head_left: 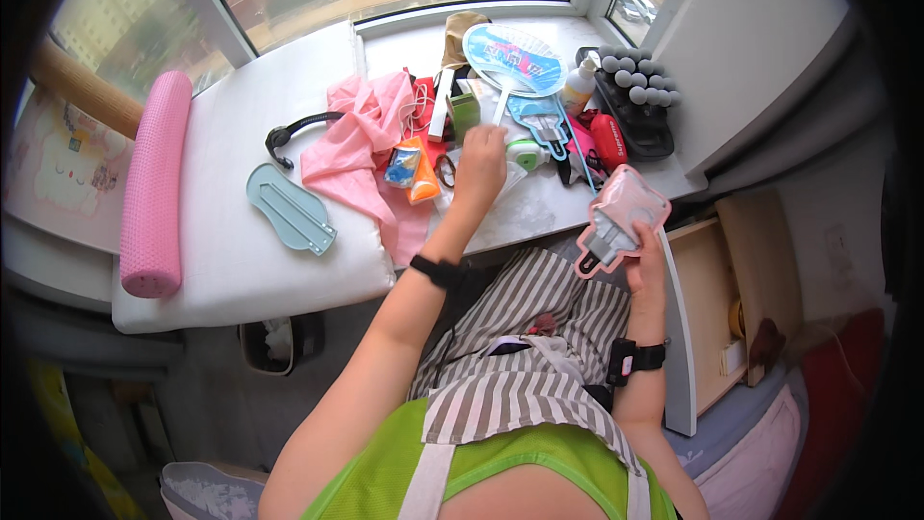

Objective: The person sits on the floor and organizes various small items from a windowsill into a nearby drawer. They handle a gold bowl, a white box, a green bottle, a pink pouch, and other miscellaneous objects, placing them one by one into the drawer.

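Observation:
My left hand point(482, 162) is closed at the lower end of the white handle of a blue-and-pink hand fan point(516, 58), its fingers around the handle. To the right, my right hand point(646, 256) holds a pink-edged, clear-faced pouch point(626, 206) with a grey clip and a black hook, tilted in front of the sill. A similar blue pouch point(535, 115) lies under the fan. Near my left hand are a green box point(463, 110), a brown ring point(445, 170), an orange packet point(426, 179) and a white-and-green round device point(527, 154).
Pink cloth point(364, 130), a black strap point(285, 136), a pale blue sole-shaped plate point(289, 208) and a pink foam roller point(155, 184) lie left. A pump bottle point(580, 84), red pouch point(608, 140) and black massager with grey balls point(639, 112) stand right. An open drawer point(696, 318) is beside me.

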A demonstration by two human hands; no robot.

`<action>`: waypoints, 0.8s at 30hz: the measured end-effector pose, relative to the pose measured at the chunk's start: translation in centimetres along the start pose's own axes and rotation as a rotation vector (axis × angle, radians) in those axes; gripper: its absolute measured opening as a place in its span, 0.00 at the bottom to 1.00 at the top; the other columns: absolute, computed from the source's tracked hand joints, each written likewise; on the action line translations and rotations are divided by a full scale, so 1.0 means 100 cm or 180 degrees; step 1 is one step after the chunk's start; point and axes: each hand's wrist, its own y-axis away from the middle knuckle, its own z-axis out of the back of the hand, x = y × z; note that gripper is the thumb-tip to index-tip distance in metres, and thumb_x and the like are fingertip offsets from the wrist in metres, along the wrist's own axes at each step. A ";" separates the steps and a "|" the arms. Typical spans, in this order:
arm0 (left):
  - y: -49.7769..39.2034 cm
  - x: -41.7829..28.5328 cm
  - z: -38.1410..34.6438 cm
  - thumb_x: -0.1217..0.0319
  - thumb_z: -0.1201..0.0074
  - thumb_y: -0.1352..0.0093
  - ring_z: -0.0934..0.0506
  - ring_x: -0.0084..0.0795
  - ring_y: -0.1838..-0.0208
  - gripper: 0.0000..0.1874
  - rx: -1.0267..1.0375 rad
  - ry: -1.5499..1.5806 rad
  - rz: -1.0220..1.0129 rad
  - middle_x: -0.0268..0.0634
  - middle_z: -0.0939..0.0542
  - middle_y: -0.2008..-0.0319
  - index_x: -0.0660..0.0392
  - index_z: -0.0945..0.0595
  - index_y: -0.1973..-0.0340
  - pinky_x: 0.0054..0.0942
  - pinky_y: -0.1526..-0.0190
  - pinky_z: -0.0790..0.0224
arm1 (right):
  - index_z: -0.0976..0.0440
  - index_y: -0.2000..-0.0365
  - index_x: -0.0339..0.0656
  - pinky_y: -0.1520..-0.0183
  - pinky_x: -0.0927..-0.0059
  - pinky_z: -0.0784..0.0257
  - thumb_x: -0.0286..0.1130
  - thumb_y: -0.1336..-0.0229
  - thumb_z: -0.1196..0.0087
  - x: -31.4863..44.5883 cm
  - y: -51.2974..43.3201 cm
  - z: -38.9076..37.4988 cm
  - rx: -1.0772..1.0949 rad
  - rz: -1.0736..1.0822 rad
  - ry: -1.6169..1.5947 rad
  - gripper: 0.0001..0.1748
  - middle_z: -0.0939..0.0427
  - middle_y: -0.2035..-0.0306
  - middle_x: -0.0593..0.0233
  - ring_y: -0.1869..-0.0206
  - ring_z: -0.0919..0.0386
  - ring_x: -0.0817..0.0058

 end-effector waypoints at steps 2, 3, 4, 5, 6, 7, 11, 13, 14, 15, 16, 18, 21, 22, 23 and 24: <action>-0.020 0.008 -0.025 0.77 0.50 0.37 0.23 0.39 0.54 0.14 -0.0187 -0.0660 -0.0135 0.44 0.22 0.63 0.64 0.24 0.55 0.34 0.61 0.26 | 0.32 0.50 0.32 0.56 0.69 0.23 0.24 0.46 0.47 -0.004 0.004 -0.004 0.0211 -0.0315 0.0288 0.21 0.23 0.57 0.60 0.59 0.21 0.70; -0.029 0.011 -0.036 0.76 0.51 0.37 0.22 0.40 0.57 0.11 0.0098 -0.0874 0.0060 0.44 0.22 0.63 0.63 0.24 0.58 0.35 0.62 0.25 | 0.32 0.51 0.32 0.57 0.69 0.24 0.24 0.47 0.48 -0.004 0.006 -0.006 0.0177 -0.0454 0.0471 0.21 0.23 0.57 0.61 0.59 0.21 0.70; -0.037 0.014 -0.045 0.75 0.52 0.36 0.22 0.40 0.59 0.08 0.0344 -0.1089 0.0227 0.43 0.22 0.63 0.62 0.25 0.61 0.37 0.63 0.25 | 0.32 0.51 0.31 0.56 0.71 0.24 0.23 0.49 0.49 -0.006 0.009 -0.010 0.0481 -0.0364 0.0545 0.22 0.23 0.57 0.61 0.58 0.22 0.72; -0.044 0.015 -0.052 0.74 0.52 0.36 0.22 0.40 0.62 0.06 0.0705 -0.1288 0.0436 0.43 0.22 0.64 0.61 0.25 0.64 0.39 0.64 0.25 | 0.32 0.50 0.30 0.53 0.71 0.25 0.23 0.48 0.49 -0.007 0.012 -0.013 0.0632 -0.0387 0.0576 0.22 0.23 0.56 0.61 0.57 0.22 0.72; -0.050 0.016 -0.057 0.73 0.54 0.35 0.19 0.38 0.64 0.06 0.0914 -0.1258 0.0676 0.45 0.20 0.65 0.59 0.26 0.64 0.37 0.68 0.24 | 0.32 0.49 0.30 0.52 0.71 0.25 0.23 0.48 0.49 -0.007 0.014 -0.016 0.0594 -0.0552 0.0671 0.23 0.23 0.56 0.61 0.56 0.22 0.72; -0.056 0.019 -0.059 0.73 0.55 0.34 0.18 0.39 0.65 0.06 0.1095 -0.1248 0.0744 0.47 0.19 0.66 0.60 0.26 0.63 0.38 0.69 0.24 | 0.33 0.49 0.29 0.51 0.71 0.25 0.23 0.48 0.49 -0.007 0.016 -0.018 0.0779 -0.0688 0.0615 0.23 0.23 0.56 0.61 0.56 0.22 0.72; -0.078 0.026 -0.044 0.70 0.60 0.31 0.17 0.51 0.65 0.09 0.1494 -0.0720 0.1338 0.55 0.18 0.69 0.62 0.28 0.61 0.47 0.64 0.24 | 0.34 0.44 0.29 0.51 0.74 0.26 0.25 0.44 0.44 -0.012 0.017 -0.020 0.0947 -0.0728 0.1063 0.27 0.23 0.52 0.58 0.55 0.23 0.75; -0.086 0.025 -0.027 0.69 0.60 0.30 0.19 0.58 0.64 0.10 0.1204 -0.0359 0.1563 0.59 0.19 0.69 0.62 0.28 0.60 0.52 0.63 0.26 | 0.36 0.43 0.28 0.52 0.74 0.26 0.23 0.45 0.43 -0.020 0.012 -0.020 0.0954 -0.0783 0.1038 0.29 0.24 0.52 0.58 0.55 0.23 0.75; -0.089 0.024 -0.015 0.69 0.60 0.30 0.20 0.59 0.64 0.10 0.0942 0.0094 0.1446 0.60 0.19 0.69 0.61 0.28 0.58 0.53 0.62 0.28 | 0.36 0.43 0.28 0.52 0.74 0.26 0.23 0.45 0.43 -0.027 0.008 -0.021 0.0963 -0.0778 0.0996 0.29 0.24 0.52 0.58 0.55 0.23 0.75; -0.091 0.020 -0.003 0.69 0.60 0.30 0.21 0.61 0.64 0.10 0.0711 0.0547 0.1374 0.60 0.20 0.69 0.60 0.28 0.57 0.54 0.62 0.29 | 0.36 0.43 0.28 0.52 0.75 0.26 0.22 0.45 0.42 -0.034 0.004 -0.023 0.0937 -0.0833 0.0949 0.29 0.24 0.52 0.58 0.56 0.23 0.75; -0.093 0.015 0.008 0.69 0.58 0.30 0.22 0.62 0.63 0.11 0.0551 0.0773 0.1312 0.59 0.20 0.68 0.59 0.27 0.56 0.53 0.61 0.31 | 0.36 0.43 0.28 0.53 0.75 0.26 0.21 0.45 0.43 -0.042 -0.002 -0.027 0.0974 -0.0675 0.0929 0.29 0.24 0.53 0.59 0.56 0.23 0.76; -0.094 0.001 0.031 0.64 0.55 0.29 0.21 0.54 0.66 0.13 0.0314 0.1100 0.1359 0.53 0.19 0.71 0.60 0.25 0.56 0.46 0.64 0.30 | 0.36 0.43 0.28 0.54 0.75 0.26 0.22 0.45 0.43 -0.058 -0.015 -0.038 0.1007 -0.0565 0.0960 0.29 0.23 0.53 0.59 0.56 0.23 0.77; -0.095 -0.025 0.059 0.63 0.56 0.26 0.30 0.26 0.80 0.13 0.0323 0.1955 0.1382 0.35 0.28 0.81 0.61 0.25 0.56 0.26 0.77 0.41 | 0.36 0.43 0.31 0.57 0.76 0.25 0.24 0.44 0.43 -0.070 -0.034 -0.059 0.1255 -0.0358 0.1245 0.28 0.23 0.56 0.62 0.58 0.23 0.79; -0.090 -0.036 0.067 0.64 0.57 0.26 0.37 0.20 0.83 0.13 0.0377 0.2502 0.1464 0.30 0.33 0.84 0.61 0.25 0.56 0.21 0.80 0.48 | 0.35 0.44 0.34 0.61 0.76 0.24 0.28 0.42 0.44 -0.069 -0.039 -0.065 0.1316 -0.0476 0.1529 0.26 0.23 0.58 0.63 0.62 0.22 0.79; -0.083 -0.047 0.075 0.66 0.59 0.25 0.43 0.13 0.86 0.12 0.0440 0.3057 0.1541 0.25 0.38 0.86 0.61 0.25 0.56 0.17 0.84 0.56 | 0.34 0.45 0.35 0.61 0.76 0.24 0.30 0.41 0.44 -0.065 -0.042 -0.071 0.1412 -0.0611 0.1646 0.25 0.23 0.59 0.63 0.63 0.22 0.79; -0.075 -0.058 0.081 0.67 0.60 0.25 0.45 0.13 0.86 0.11 0.0467 0.3130 0.1582 0.24 0.40 0.86 0.61 0.25 0.56 0.16 0.84 0.57 | 0.34 0.46 0.36 0.62 0.76 0.24 0.32 0.41 0.45 -0.059 -0.044 -0.077 0.1481 -0.0760 0.1743 0.24 0.22 0.59 0.62 0.64 0.21 0.79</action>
